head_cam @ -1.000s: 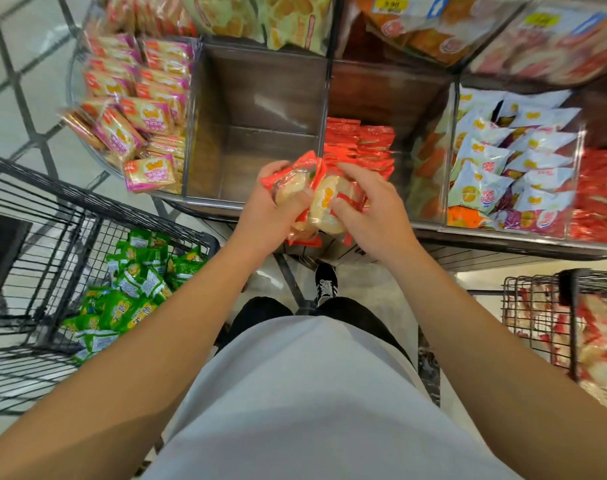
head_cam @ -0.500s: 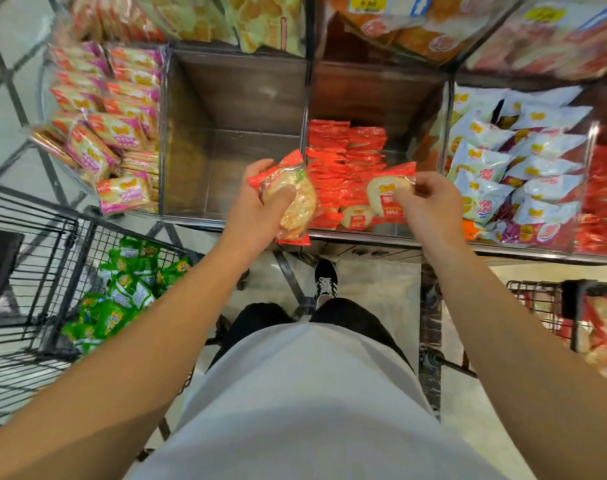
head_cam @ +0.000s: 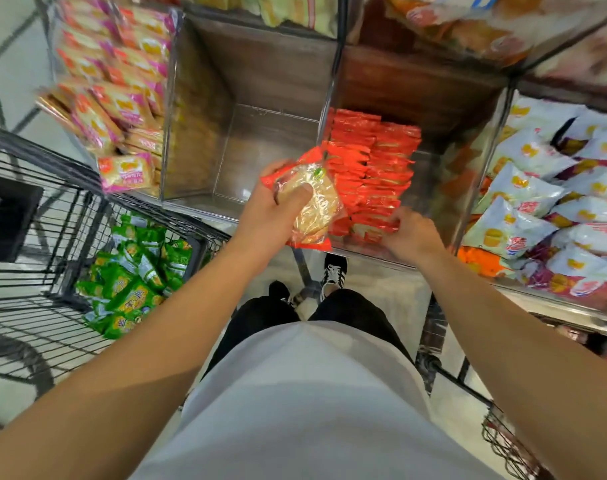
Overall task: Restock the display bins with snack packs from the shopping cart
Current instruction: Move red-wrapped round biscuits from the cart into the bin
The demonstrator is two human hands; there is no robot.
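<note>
Grocery shop aisle, clear display bins [head_cam: 198,199] of snack packs [head_cam: 368,168], wire shopping cart [head_cam: 35,271]

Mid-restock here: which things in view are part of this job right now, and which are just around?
In the job:
left hand gripping red snack packs
right hand at the stacked red packs
red-pack bin

Just around:
empty bin
pink packs
white packs
green packs in a cart

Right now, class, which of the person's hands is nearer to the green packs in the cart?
Left. The left hand holds a red pack up and to the right of the green packs; the right hand is farther right, at the red bin's front row.
</note>
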